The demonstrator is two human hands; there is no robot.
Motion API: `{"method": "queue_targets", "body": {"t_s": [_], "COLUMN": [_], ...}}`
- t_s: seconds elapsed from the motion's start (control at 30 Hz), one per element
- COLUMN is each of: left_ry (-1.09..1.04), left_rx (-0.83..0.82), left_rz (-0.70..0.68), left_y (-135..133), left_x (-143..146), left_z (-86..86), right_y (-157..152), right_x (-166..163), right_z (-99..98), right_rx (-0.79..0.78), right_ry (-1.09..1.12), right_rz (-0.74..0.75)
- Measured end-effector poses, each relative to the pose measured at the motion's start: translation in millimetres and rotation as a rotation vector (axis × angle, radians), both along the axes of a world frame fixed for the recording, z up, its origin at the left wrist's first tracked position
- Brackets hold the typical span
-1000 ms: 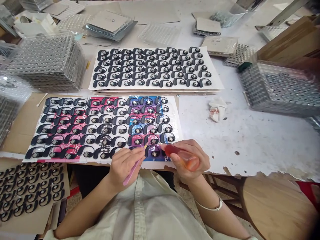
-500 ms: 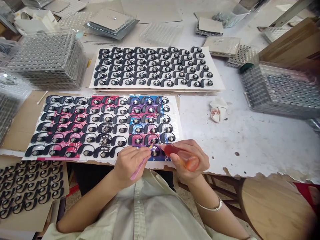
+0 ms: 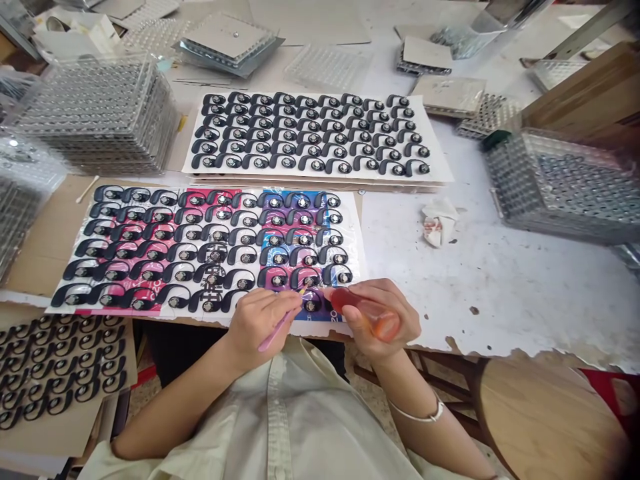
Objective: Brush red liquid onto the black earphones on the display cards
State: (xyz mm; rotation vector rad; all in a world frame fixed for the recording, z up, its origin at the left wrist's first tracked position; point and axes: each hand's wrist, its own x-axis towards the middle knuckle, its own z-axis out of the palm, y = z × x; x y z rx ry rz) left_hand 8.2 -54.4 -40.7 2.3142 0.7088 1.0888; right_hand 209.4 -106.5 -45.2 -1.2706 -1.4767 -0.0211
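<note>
My left hand (image 3: 255, 327) is closed on a slim pink-purple stick (image 3: 274, 333) with a yellowish tip. That tip points at the front right of a colourful printed sheet (image 3: 363, 260). In my right hand (image 3: 400, 310) lies a translucent red-orange squeeze bottle (image 3: 364, 313), tilted with its narrow end toward the stick's tip. Rows of black hook-shaped pieces (image 3: 245, 255), each with a round silver-centred end, cover the sheet. One such piece (image 3: 311, 303) sits just below and between both hands; its contact with the tools is too small to make out.
Behind the sheet, a white board (image 3: 440, 167) carries more black hook pieces. Clear plastic trays (image 3: 100, 120) are stacked at left, others (image 3: 565, 180) at right. A stained crumpled tissue (image 3: 440, 220) and a cotton swab (image 3: 87, 190) lie nearby. A round wooden stool (image 3: 540, 420) stands at lower right.
The view has shifted slightly. Both hands keep nearly the same place over the sheet, still holding the stick and the bottle.
</note>
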Motion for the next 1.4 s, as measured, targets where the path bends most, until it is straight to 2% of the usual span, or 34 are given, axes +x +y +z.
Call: {"method": "queue_targets", "body": {"t_s": [0.37, 1.17, 1.4], "left_ry": [-0.041, -0.019, -0.026], "left_rx": [-0.100, -0.501, -0.527], "left_rz": [-0.006, 0.064, 0.072], "left_y": [4, 11, 11], "left_x": [-1, -4, -5], "left_z": [1.8, 7.7, 6.8], "right_y": [0, 5, 4], "right_x": [-1, 3, 1], "right_z": [0.1, -4.2, -4.5], "right_rx": [-0.017, -0.082, -0.083], "right_ry": [0.010, 0.187, 0.177], "right_rz": [0.003, 0.060, 0.084]}}
